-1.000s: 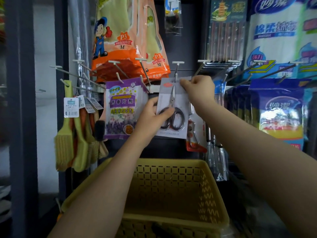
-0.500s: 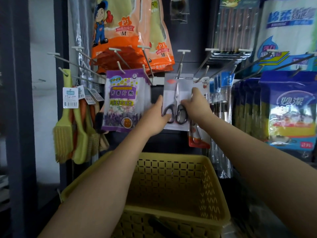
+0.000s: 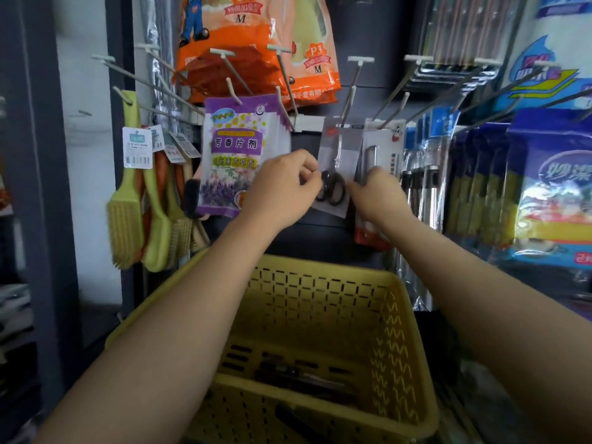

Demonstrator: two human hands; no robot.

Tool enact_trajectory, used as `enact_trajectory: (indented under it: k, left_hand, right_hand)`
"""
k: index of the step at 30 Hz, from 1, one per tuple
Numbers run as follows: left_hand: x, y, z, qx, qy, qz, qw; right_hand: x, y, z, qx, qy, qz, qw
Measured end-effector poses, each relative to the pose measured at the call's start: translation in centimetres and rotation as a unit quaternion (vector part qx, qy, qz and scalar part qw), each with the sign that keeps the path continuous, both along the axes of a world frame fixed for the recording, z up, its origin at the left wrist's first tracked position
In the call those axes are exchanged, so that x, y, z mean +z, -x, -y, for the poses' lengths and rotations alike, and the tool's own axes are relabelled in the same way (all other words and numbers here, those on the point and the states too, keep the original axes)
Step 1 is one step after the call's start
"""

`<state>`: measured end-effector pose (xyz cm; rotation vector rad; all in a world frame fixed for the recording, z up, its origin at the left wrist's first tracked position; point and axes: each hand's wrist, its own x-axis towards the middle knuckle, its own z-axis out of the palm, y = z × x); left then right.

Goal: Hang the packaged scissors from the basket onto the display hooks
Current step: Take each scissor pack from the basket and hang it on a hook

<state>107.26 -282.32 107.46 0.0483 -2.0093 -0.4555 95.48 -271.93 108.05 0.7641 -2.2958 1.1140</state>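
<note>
The packaged scissors (image 3: 337, 161), a grey card with black-handled scissors, hang from a white-tipped display hook (image 3: 349, 91) at the middle of the rack. My left hand (image 3: 282, 187) pinches the card's left edge at handle height. My right hand (image 3: 378, 195), slightly blurred, has curled fingers against the card's lower right edge. The yellow basket (image 3: 323, 400) sits below my forearms, and dark packaged items (image 3: 298, 376) lie on its bottom.
A purple sachet pack (image 3: 235, 155) hangs just left of the scissors, and a red-and-white carded tool (image 3: 381, 161) just right. Yellow brushes (image 3: 128, 206) hang far left, blue sponge packs (image 3: 551, 193) far right. Orange glove packs (image 3: 256, 43) hang above. Several bare hooks stick out toward me.
The scissors card has slid further back along the hook. Both hands have dropped from the card's top to its lower edges. The camera has tilted down and moved closer.
</note>
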Motion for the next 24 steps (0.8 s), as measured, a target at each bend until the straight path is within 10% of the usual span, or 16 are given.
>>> enact_trajectory:
  k: [7,12,24]
  left_hand:
    - [-2.3,-3.8,-0.1,0.039,0.108,0.088,0.989]
    - [-7.2,-7.2,0.9,0.043,0.143,0.217,0.965]
    - [-12.8,-10.9,-0.9,0.016,0.115,0.259,0.959]
  right_hand:
    - [-7.7,-9.7,-4.5,0.218,-0.262,0.025,0.940]
    - [-10.6,-12.4,-4.4,0.155,-0.590,0.177,0.773]
    - [-11.5,-15.7,-5.9,0.217,-0.587,0.218,0.749]
